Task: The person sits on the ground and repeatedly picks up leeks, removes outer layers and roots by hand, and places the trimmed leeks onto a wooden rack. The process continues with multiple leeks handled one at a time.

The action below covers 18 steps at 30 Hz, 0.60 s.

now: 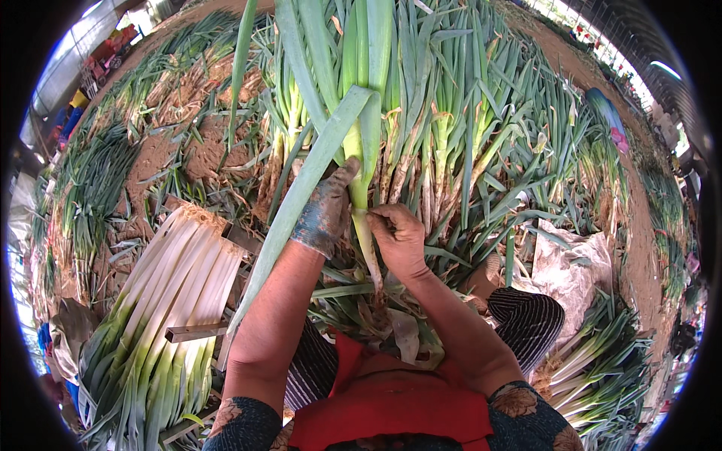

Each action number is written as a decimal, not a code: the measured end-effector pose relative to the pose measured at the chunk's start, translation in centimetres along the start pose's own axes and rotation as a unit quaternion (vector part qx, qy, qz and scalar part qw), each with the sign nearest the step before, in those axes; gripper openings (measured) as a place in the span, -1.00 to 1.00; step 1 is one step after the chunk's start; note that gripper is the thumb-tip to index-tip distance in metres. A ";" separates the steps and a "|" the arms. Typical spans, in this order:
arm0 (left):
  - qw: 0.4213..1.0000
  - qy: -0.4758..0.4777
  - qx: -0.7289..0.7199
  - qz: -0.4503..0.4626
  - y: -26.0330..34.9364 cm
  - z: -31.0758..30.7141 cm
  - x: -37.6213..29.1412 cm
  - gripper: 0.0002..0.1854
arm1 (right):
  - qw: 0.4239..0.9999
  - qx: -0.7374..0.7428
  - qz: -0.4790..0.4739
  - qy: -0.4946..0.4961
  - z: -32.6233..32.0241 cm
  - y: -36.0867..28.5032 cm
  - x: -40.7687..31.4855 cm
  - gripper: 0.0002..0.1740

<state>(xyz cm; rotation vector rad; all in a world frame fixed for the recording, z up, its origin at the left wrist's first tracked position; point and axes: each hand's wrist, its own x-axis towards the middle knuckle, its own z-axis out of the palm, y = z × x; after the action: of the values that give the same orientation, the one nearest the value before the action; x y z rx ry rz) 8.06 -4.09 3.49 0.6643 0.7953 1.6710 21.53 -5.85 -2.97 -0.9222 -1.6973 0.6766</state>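
Observation:
My left hand (327, 209), in a worn blue-grey glove, is wrapped around the pale green shaft of a large green onion (359, 191). The stalk stands nearly upright before me, its root end pointing down and its broad leaves rising past the top edge. One long leaf (307, 186) folds over and hangs down across my left forearm. My bare right hand (399, 237) pinches at the outer layer of the shaft, just below the glove. Soil browns the lower shaft. What exactly lies between my right fingertips is hidden.
Cleaned white-shafted green onions (186, 265) lie on a metal frame (197, 331) at left. Unpeeled green onions (451, 113) stand in a dense row ahead. A smaller pile (598, 372) lies at lower right, near a pale plastic sheet (572, 259). Stripped leaves (403, 332) litter the ground between my knees.

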 end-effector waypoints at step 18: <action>0.950 0.147 0.274 -0.026 -0.1 -1.0 1.4 -0.64 | 0.987 -0.108 -0.116 -0.038 -0.4 0.1 -1.3 -0.85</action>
<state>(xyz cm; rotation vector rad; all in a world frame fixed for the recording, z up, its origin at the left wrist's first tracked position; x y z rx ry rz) 7.03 -2.86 2.76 0.7676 1.5097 1.5209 22.13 -6.89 -3.62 -0.8373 -1.9384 0.3803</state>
